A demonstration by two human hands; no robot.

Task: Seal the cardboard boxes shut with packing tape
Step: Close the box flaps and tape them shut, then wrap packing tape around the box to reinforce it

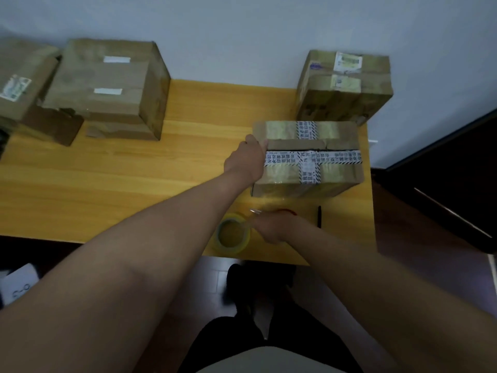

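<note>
Head view, looking down on a wooden table (129,184) set against a pale wall (242,36).

Cardboard box (309,157) lying at the table's right end, close to the right edge, crossed by printed white-and-black tape and clear tape; dark seam across the top partly uncovered. Left hand (246,158) gripping the box's upper left edge, fingers curled over the rim, thumb on top. Right hand (269,228) near the front edge, fingers closed on what seems a small pair of scissors (255,211) (only a metal tip and a red trace show) and touching the roll of packing tape (234,234). Roll lying flat just inside the front edge, clear of the box.

Bare wood between the roll and the box, and a broad open stretch across the middle and left front of the table.

Black pen (319,216) beside the right hand, parallel to the right edge. Second taped box (344,87) with labels at the back right corner, just behind the gripped box. Large box (107,87) with two white strips at the back left, stacked on flattened cardboard; another labelled box (21,84) at far left, partly out of frame. Dark door (443,162) right of the table. White sheet (20,285) on the floor at lower left.
</note>
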